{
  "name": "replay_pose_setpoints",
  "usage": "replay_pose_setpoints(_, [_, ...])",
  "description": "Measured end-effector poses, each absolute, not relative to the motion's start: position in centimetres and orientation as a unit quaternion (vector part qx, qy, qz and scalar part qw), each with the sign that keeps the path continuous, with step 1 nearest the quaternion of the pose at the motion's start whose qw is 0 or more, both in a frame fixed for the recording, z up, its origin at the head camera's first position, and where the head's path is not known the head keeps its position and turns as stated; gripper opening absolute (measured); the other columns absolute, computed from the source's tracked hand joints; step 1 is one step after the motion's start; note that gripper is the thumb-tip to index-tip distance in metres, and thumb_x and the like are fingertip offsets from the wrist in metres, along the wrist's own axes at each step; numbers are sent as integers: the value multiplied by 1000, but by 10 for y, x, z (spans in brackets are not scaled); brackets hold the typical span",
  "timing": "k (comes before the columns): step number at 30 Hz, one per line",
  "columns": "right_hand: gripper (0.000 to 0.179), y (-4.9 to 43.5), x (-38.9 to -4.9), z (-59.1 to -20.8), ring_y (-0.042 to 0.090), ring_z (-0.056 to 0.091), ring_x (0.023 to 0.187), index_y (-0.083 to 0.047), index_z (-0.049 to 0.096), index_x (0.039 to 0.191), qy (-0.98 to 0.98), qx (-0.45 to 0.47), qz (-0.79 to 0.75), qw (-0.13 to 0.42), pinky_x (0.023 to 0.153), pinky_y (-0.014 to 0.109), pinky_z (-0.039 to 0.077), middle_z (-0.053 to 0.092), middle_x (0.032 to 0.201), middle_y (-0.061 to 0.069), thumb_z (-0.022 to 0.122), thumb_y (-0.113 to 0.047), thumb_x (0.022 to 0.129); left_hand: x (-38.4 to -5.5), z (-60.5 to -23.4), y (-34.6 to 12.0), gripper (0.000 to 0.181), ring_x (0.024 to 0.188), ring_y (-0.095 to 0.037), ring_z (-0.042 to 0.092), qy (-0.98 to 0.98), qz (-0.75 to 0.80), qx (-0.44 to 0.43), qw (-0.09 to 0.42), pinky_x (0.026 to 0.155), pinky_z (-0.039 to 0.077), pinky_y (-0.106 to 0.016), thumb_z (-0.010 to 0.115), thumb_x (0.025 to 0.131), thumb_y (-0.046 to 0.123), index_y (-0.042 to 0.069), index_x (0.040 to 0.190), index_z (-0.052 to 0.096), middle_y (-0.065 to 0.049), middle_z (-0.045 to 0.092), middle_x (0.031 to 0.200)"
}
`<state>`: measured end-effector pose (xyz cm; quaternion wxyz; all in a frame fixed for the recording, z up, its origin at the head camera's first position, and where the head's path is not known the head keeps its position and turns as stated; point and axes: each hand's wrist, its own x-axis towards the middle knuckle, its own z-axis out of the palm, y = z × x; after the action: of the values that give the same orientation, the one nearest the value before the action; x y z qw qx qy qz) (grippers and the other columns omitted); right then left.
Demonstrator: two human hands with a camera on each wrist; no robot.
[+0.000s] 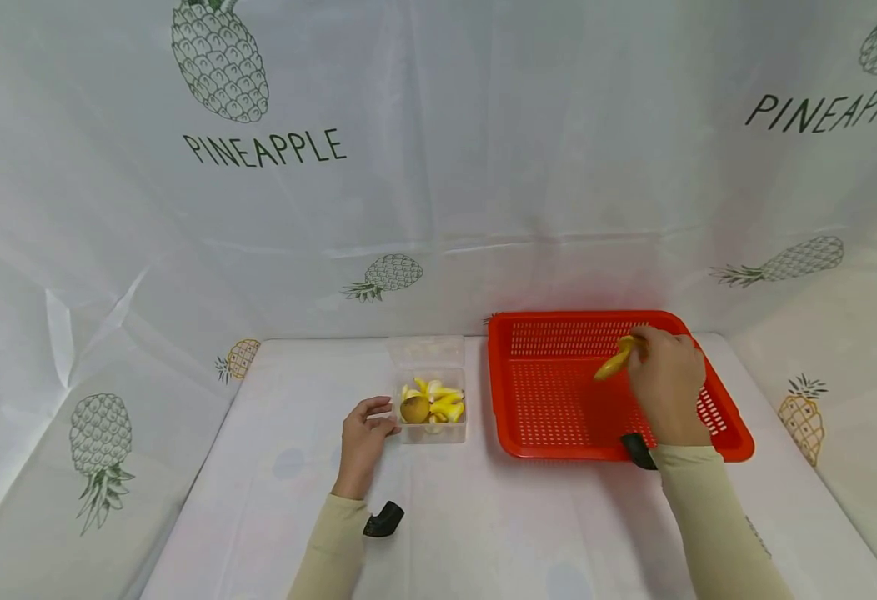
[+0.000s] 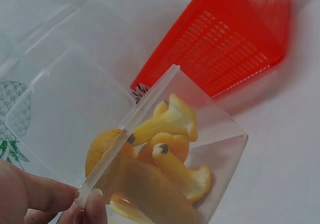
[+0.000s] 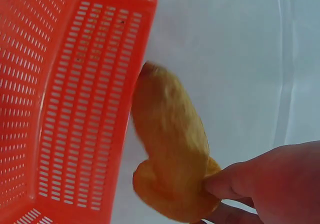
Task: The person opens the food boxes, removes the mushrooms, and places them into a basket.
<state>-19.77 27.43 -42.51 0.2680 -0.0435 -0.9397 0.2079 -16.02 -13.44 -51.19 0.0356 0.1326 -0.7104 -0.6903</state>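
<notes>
My left hand pinches the near-left edge of a clear plastic box between thumb and fingers. Inside the box lie several yellow mushrooms with pale stems, some dark at the tip, and a round brownish-yellow cap. Its lid is folded back behind it. My right hand holds one yellow mushroom by its cap end, the thick stem pointing away from the fingers. In the head view this mushroom hangs over the red plastic basket; the right wrist view has it overlapping the rim.
The slotted basket stands to the right of the box on a white-covered table. Behind it rises a white sheet printed with pineapples. Black curved pieces sit by both wrists.
</notes>
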Motion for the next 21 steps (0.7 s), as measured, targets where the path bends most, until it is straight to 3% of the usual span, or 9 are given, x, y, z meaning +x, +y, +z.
replay_pose_setpoints(10, [28,275,-197,-424,57,59,92,11,70,121,-947,-34,201,250,79,72,52,70,111,36,66,-2,96,-166,-505,-139,38,81,-13,60,-709,-690,149,6,73,65,-25,65,96,-8,-13,133,62,-18,61,112])
replay_pose_setpoints(17, [25,230,-184,-425,52,65,90,9,74,114,-929,70,220,290,76,65,56,74,108,31,75,4,90,-167,-507,-143,42,82,-12,63,-713,-688,136,-2,72,64,-25,65,96,-12,-15,136,59,-25,61,119])
replay_pose_setpoints(21, [24,194,-177,-428,46,66,98,5,76,114,-926,124,231,270,82,61,58,76,110,25,78,1,90,-167,-505,-143,41,82,-12,65,-712,-689,131,-3,72,64,-25,65,96,-13,-15,136,60,-27,61,122])
